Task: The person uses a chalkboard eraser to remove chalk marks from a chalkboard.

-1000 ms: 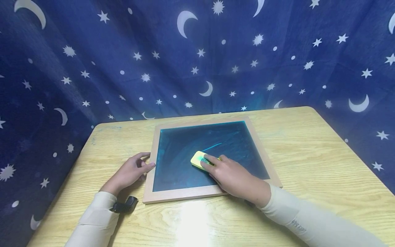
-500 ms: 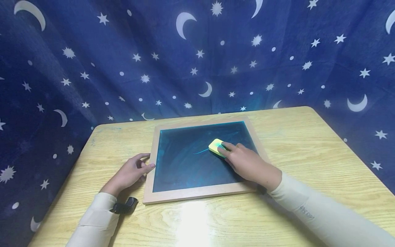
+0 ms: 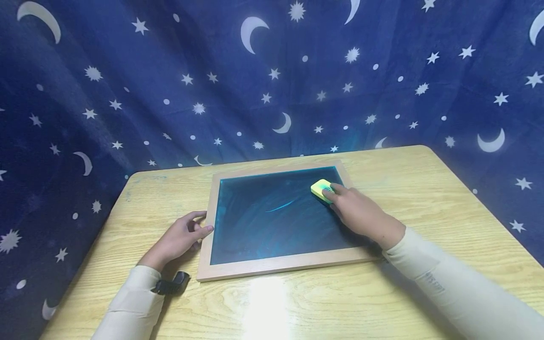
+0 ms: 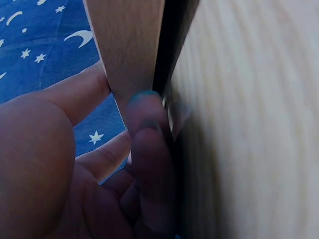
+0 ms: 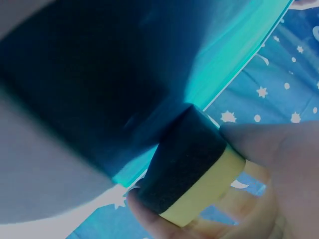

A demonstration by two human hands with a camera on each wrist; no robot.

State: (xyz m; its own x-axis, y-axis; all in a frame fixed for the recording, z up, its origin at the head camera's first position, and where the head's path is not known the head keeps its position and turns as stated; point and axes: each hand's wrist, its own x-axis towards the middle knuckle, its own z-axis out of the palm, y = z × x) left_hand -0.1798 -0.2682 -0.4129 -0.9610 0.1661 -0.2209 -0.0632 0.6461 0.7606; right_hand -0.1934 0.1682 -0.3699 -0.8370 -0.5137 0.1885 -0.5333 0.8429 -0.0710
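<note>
A small blackboard (image 3: 255, 236) in a pale wooden frame (image 3: 238, 271) lies flat on the table. My left hand (image 3: 176, 241) pinches the left side of its frame, thumb above and fingertips at the lower edge, as the left wrist view shows. Near the board's upper right corner, my right hand (image 3: 361, 212) holds a yellow chalkboard eraser (image 3: 318, 187) between thumb and fingers. Its dark felt pad (image 5: 182, 162) faces the board; whether the whole pad touches is unclear. A short blue chalk line (image 3: 280, 207) crosses the middle of the board, among faint smears.
The wood-grain table (image 3: 425, 208) extends on all sides of the board. Behind and to the sides hangs a blue curtain (image 3: 229, 56) with moons and stars. A black wrist strap (image 3: 172, 283) sits at the left sleeve.
My right hand has slid the eraser up and right across the board, from the centre to near the upper right corner. The chalk line looks shorter. My left hand stays put.
</note>
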